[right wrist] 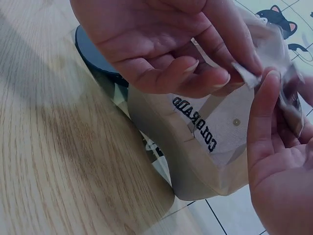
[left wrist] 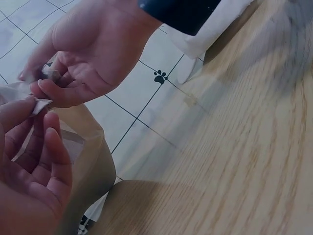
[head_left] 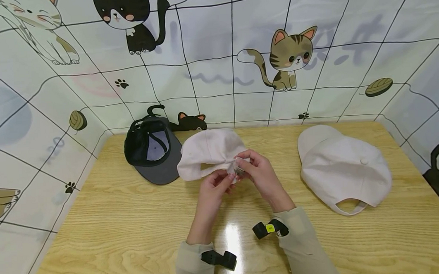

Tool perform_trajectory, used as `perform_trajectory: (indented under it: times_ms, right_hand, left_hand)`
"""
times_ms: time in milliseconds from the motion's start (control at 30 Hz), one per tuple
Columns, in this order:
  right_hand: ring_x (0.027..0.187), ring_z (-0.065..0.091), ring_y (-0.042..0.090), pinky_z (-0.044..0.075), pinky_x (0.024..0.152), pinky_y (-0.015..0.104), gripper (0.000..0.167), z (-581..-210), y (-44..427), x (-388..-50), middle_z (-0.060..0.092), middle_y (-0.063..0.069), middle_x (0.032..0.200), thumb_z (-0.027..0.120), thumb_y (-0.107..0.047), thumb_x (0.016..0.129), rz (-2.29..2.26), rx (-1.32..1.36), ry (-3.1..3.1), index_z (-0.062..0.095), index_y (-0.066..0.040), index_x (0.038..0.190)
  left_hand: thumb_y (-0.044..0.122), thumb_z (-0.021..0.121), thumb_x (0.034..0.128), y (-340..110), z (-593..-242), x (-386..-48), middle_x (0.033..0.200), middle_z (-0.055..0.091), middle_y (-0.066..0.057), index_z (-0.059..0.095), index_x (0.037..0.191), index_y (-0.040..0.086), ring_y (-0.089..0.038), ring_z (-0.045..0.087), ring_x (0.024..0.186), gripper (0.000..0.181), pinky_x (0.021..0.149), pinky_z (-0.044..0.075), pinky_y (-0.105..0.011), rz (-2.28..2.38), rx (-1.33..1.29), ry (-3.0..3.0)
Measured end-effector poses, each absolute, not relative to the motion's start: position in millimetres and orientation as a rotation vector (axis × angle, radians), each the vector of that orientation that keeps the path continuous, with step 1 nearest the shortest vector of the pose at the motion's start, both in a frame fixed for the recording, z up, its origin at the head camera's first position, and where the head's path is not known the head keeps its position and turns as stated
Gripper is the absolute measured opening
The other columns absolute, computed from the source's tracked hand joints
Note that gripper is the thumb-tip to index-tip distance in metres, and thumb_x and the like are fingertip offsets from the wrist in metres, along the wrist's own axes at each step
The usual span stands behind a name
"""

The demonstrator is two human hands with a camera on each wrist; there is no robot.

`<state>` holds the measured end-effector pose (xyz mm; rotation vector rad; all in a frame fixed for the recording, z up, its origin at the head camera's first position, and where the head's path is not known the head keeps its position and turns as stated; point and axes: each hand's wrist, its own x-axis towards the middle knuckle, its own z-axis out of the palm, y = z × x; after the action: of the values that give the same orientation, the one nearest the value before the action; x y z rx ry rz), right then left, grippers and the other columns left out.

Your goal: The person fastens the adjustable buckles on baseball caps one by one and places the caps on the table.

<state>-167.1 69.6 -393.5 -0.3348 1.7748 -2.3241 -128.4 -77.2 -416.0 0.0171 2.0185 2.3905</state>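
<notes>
a pale pink cap [head_left: 212, 147] is held by both hands near the back edge of the worktop [head_left: 135, 240], a little left of its middle, with the strap [head_left: 213, 169] turned toward the person; whether any of the cap is rested on the wood cannot be told. dark reversed lettering [right wrist: 195, 125] is seen inside it from the right wrist. on its left, the brim of a dark cap [head_left: 163, 171] is partly overlapped in the head view, so little room is left there. on the right, a wide bare stretch is left before a second pale cap [head_left: 340, 163], which is set near the worktop's right edge. bare wood is also left in front, crossed only by the forearms. behind the back edge, a cat-printed cloth [head_left: 216, 83] is hung. the fingers of the left hand [head_left: 215, 189] are nearly closed, a strap end being pinched by them; those of the right hand [head_left: 259, 170] are likewise drawn narrow, the strap being gripped beside a small greyish buckle [head_left: 239, 169].
</notes>
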Motion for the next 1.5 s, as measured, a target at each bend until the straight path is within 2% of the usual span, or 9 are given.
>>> perform_trajectory:
  times_ms: [233, 433, 567, 667, 767, 867, 1133, 1300, 1500]
  right_hand:
    - [0.084, 0.055, 0.021, 0.049, 0.073, 0.030, 0.028, -389.9, 72.5, -165.1, 0.050, 0.016, 0.111, 0.046, -0.017, 0.094, -2.350, -0.434, 1.679, 0.056, 0.002, 0.113]
    - [0.098, 0.052, 0.023, 0.046, 0.080, 0.033, 0.033, -389.7, 71.9, -164.8, 0.047, 0.015, 0.122, 0.038, -0.002, 0.090, -2.323, -0.457, 1.698, 0.053, 0.001, 0.119]
    - [0.099, 0.052, 0.022, 0.046, 0.082, 0.033, 0.033, -390.1, 71.0, -164.5, 0.053, 0.013, 0.105, 0.044, -0.005, 0.091, -2.276, -0.405, 1.787, 0.052, -0.007, 0.123]
    - [0.089, 0.057, 0.024, 0.046, 0.082, 0.041, 0.033, -386.5, 70.8, -163.1, 0.050, 0.013, 0.082, 0.049, -0.005, 0.091, -2.231, -0.385, 1.847, 0.053, -0.009, 0.123]
    - [0.079, 0.058, 0.026, 0.044, 0.081, 0.050, 0.034, -380.3, 70.4, -160.4, 0.047, 0.015, 0.074, 0.050, -0.002, 0.090, -2.188, -0.405, 1.893, 0.053, -0.008, 0.123]
    - [0.079, 0.059, 0.028, 0.045, 0.080, 0.051, 0.034, -376.6, 69.5, -158.2, 0.050, 0.019, 0.078, 0.051, -0.001, 0.089, -2.167, -0.430, 1.928, 0.052, -0.006, 0.123]
    - [0.079, 0.061, 0.026, 0.050, 0.068, 0.046, 0.023, -375.2, 62.4, -156.6, 0.059, 0.014, 0.096, 0.057, 0.000, 0.085, -2.229, -0.400, 1.939, 0.046, -0.001, 0.105]
    - [0.085, 0.057, 0.029, 0.050, 0.070, 0.044, 0.018, -371.4, 61.6, -153.1, 0.055, 0.014, 0.098, 0.060, -0.008, 0.085, -2.121, -0.498, 2.046, 0.053, -0.001, 0.100]
    - [0.091, 0.055, 0.027, 0.049, 0.074, 0.033, 0.028, -366.4, 59.4, -150.2, 0.057, 0.010, 0.098, 0.067, -0.014, 0.080, -1.870, -0.573, 2.217, 0.058, -0.007, 0.106]
  left_hand:
    - [0.010, 0.061, 0.0847, -79.8, -414.1, -127.6, 0.081, 0.060, -0.008, 0.060, 0.085, 0.010, -0.019, 0.056, 0.074, 0.001, 0.063, 0.048, -0.034, 2.631, -0.050, 1.793]
    - [0.007, 0.062, 0.0834, -82.5, -411.8, -127.0, 0.087, 0.062, -0.005, 0.059, 0.083, 0.010, -0.017, 0.059, 0.081, 0.004, 0.061, 0.047, -0.026, 2.810, 0.008, 1.528]
    - [0.006, 0.061, 0.0836, -82.9, -411.0, -125.9, 0.087, 0.061, -0.003, 0.061, 0.085, 0.011, -0.015, 0.058, 0.080, 0.004, 0.063, 0.047, -0.026, 2.801, 0.025, 1.521]
    - [0.004, 0.059, 0.0849, -83.2, -409.1, -125.4, 0.086, 0.061, -0.002, 0.062, 0.086, 0.011, -0.015, 0.058, 0.078, 0.008, 0.065, 0.048, -0.027, 2.769, 0.011, 1.552]
    - [0.002, 0.058, 0.0847, -83.4, -407.6, -125.5, 0.085, 0.061, -0.001, 0.062, 0.086, 0.011, -0.014, 0.058, 0.077, 0.010, 0.066, 0.049, -0.030, 2.748, -0.013, 1.598]
    - [0.008, 0.062, 0.0835, -83.7, -412.3, -127.5, 0.085, 0.062, -0.004, 0.062, 0.085, 0.009, -0.018, 0.059, 0.075, 0.002, 0.065, 0.049, -0.032, 2.753, 0.008, 1.685]
    - [0.018, 0.064, 0.0835, -88.2, -474.8, -155.2, 0.086, 0.065, -0.014, 0.062, 0.091, 0.004, -0.030, 0.063, 0.081, 0.016, 0.060, 0.049, -0.029, 2.863, -0.038, 1.758]
    - [0.014, 0.063, 0.0834, -86.7, -453.0, -148.2, 0.080, 0.065, -0.011, 0.063, 0.088, 0.005, -0.024, 0.064, 0.074, 0.011, 0.055, 0.046, -0.024, 2.992, -0.080, 1.697]
    - [0.015, 0.063, 0.0835, -88.9, -441.2, -144.7, 0.080, 0.065, -0.008, 0.065, 0.090, 0.003, -0.019, 0.064, 0.073, 0.014, 0.056, 0.046, -0.023, 2.999, -0.137, 1.710]
